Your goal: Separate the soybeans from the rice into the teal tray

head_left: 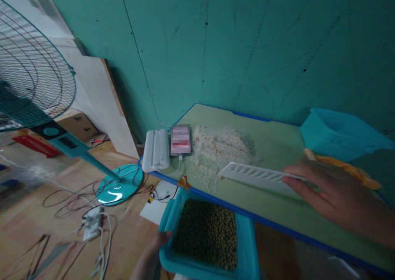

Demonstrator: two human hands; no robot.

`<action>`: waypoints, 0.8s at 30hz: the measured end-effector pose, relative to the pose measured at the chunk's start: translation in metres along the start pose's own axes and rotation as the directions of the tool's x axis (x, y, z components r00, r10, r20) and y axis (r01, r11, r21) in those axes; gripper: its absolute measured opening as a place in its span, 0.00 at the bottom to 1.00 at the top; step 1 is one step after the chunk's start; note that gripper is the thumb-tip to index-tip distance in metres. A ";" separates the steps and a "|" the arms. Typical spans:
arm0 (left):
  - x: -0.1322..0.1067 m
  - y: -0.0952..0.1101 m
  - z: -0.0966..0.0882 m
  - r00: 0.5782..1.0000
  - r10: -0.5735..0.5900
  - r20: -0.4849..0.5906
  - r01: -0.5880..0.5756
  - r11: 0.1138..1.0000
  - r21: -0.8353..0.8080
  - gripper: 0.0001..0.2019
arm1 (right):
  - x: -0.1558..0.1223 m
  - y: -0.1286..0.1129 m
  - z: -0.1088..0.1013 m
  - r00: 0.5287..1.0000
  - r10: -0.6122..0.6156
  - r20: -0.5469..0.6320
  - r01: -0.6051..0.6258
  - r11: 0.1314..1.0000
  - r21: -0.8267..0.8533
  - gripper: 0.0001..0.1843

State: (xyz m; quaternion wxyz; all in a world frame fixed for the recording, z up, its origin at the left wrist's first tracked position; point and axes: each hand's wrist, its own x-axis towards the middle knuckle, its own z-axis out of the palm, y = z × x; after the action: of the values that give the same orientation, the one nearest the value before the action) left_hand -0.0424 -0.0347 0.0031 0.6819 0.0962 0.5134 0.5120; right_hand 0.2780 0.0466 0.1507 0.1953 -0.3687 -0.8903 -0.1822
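Note:
My left hand (154, 251) grips the near left edge of a teal tray (247, 255) filled with small dark green beans (206, 239), held just below the table's front edge. My right hand (333, 197) is closed on one end of a long white slotted plastic paddle (253, 173) that lies flat on the green table top (277, 206). The paddle's far end points at a heap of white grains (220, 148) on the table's left part.
A white power bank (156, 149) and a phone (180, 140) with a cable lie at the table's left corner. An empty teal tray (336, 134) and an orange cloth (348, 169) sit at the right. A standing fan (33, 86), cables and a power strip (92, 224) crowd the floor at left.

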 end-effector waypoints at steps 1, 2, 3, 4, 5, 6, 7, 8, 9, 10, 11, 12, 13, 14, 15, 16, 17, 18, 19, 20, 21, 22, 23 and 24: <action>0.001 -0.001 -0.001 1.000 0.009 -0.004 -0.009 1.000 -0.001 0.17 | -0.002 -0.001 -0.002 1.000 -0.007 0.001 0.007 1.000 -0.009 0.10; 0.003 -0.002 -0.001 1.000 0.010 -0.004 -0.010 1.000 -0.002 0.17 | -0.005 -0.001 -0.003 1.000 -0.010 0.001 0.010 1.000 -0.022 0.11; 0.004 -0.002 -0.002 1.000 0.004 0.004 -0.004 1.000 -0.002 0.17 | -0.006 -0.001 -0.004 1.000 -0.010 0.004 0.010 0.999 -0.034 0.11; 0.005 -0.003 -0.003 1.000 -0.006 0.018 0.006 1.000 -0.002 0.17 | -0.008 -0.001 -0.005 1.000 -0.007 0.004 0.007 0.999 -0.046 0.11; 0.006 -0.004 -0.004 0.999 -0.012 0.037 0.012 1.000 -0.002 0.17 | -0.009 -0.001 -0.005 1.000 -0.002 0.005 0.002 0.999 -0.053 0.11; 0.006 -0.004 -0.005 0.998 -0.014 0.058 0.014 1.000 -0.004 0.17 | -0.009 -0.001 -0.005 1.000 0.008 0.007 -0.007 0.998 -0.056 0.11; 0.007 -0.005 -0.006 0.997 -0.011 0.077 0.011 1.000 -0.007 0.18 | -0.009 -0.001 -0.006 1.000 0.016 0.008 -0.016 0.998 -0.056 0.11; 0.007 -0.005 -0.007 0.996 -0.008 0.088 0.008 1.000 -0.009 0.18 | -0.008 -0.001 -0.006 1.000 0.024 0.008 -0.024 0.998 -0.054 0.11; 0.007 -0.006 -0.007 0.996 -0.003 0.091 0.004 1.000 -0.012 0.18 | -0.008 -0.001 -0.006 1.000 0.030 0.006 -0.029 0.998 -0.050 0.11; 0.007 -0.006 -0.007 0.996 -0.002 0.091 0.003 1.000 -0.012 0.19 | -0.007 -0.002 -0.006 0.999 0.034 0.001 -0.034 0.998 -0.046 0.11; 0.007 -0.007 -0.008 0.996 -0.002 0.094 0.004 1.000 -0.013 0.19 | -0.007 -0.003 -0.006 0.999 0.037 -0.005 -0.037 0.999 -0.039 0.11; 0.007 -0.007 -0.008 0.995 -0.005 0.097 0.006 1.000 -0.012 0.19 | -0.007 -0.004 -0.006 0.999 0.039 -0.016 -0.039 0.999 -0.031 0.11; 0.007 -0.007 -0.008 0.995 -0.003 0.102 0.005 1.000 -0.011 0.19 | -0.007 -0.005 -0.006 0.999 0.041 -0.026 -0.041 0.999 -0.022 0.11; 0.007 -0.007 -0.008 0.994 0.000 0.108 0.001 1.000 -0.010 0.19 | -0.007 -0.005 -0.006 0.999 0.041 -0.034 -0.041 0.999 -0.015 0.11; 0.006 -0.007 -0.008 0.994 0.004 0.110 -0.003 1.000 -0.010 0.19 | -0.007 -0.006 -0.006 0.999 0.038 -0.038 -0.038 0.999 -0.010 0.11; 0.006 -0.006 -0.007 0.994 0.007 0.110 -0.006 1.000 -0.008 0.18 | -0.008 -0.007 -0.006 0.999 0.036 -0.038 -0.037 0.999 -0.010 0.11; 0.005 -0.006 -0.006 0.995 0.008 0.104 -0.007 1.000 -0.008 0.18 | -0.009 -0.008 -0.006 0.999 0.033 -0.036 -0.033 0.999 -0.013 0.11; 0.005 -0.005 -0.006 0.995 0.007 0.095 -0.006 1.000 -0.010 0.19 | -0.009 -0.009 -0.006 0.999 0.030 -0.031 -0.030 0.999 -0.016 0.11; 0.004 -0.004 -0.004 0.997 0.004 0.082 -0.003 1.000 -0.012 0.19 | -0.011 -0.010 -0.007 0.999 0.030 -0.026 -0.031 0.999 -0.019 0.11; 0.003 -0.003 -0.003 0.998 -0.004 0.063 0.005 1.000 -0.012 0.19 | -0.012 -0.011 -0.007 0.999 0.033 -0.018 -0.034 0.999 -0.020 0.11; 0.002 -0.003 -0.002 0.999 -0.012 0.048 0.013 1.000 -0.010 0.19 | -0.014 -0.011 -0.008 0.999 0.040 -0.011 -0.040 0.999 -0.015 0.10; 0.002 -0.002 -0.001 0.999 -0.021 0.032 0.021 1.000 -0.007 0.18 | -0.016 -0.012 -0.008 0.999 0.046 -0.001 -0.046 0.999 -0.006 0.10; 0.001 -0.002 0.000 0.999 -0.027 0.021 0.027 1.000 -0.003 0.18 | -0.019 -0.012 -0.008 0.998 0.061 0.011 -0.061 0.998 0.006 0.09; 0.001 -0.002 0.000 0.999 -0.030 0.018 0.030 1.000 0.003 0.18 | -0.023 -0.012 -0.008 0.997 0.080 0.020 -0.080 0.997 0.021 0.08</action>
State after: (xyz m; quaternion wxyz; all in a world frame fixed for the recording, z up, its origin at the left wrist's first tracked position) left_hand -0.0413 -0.0346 0.0014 0.6940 0.0941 0.5093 0.5002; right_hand 0.2858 0.0217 0.1439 0.1978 -0.4036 -0.8787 -0.1610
